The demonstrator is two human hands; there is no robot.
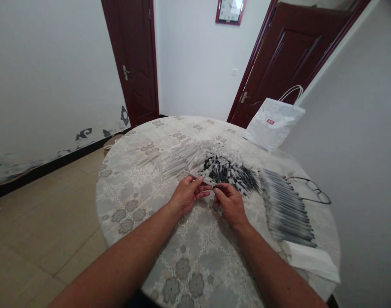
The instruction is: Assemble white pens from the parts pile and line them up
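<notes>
A slim pale pen barrel (205, 181) lies between my two hands above the round table. My left hand (188, 193) pinches it toward its left end, thumb on top. At its right end, the fingertips of my right hand (230, 202) are closed on a small dark part too small to make out. Just beyond my hands is a pile of whitish barrels (185, 157). Touching that pile on the right, black thin pieces with white ends (227, 171) lie in a heap. Farther right, dark-filled pens (288, 207) lie side by side in a long row.
A flowered cloth covers the round table (125, 188). Eyeglasses (314, 190) lie right of the row of pens, and a folded white item (311, 260) is at its near end. A white paper bag (274, 124) stands at the back right, near the wall.
</notes>
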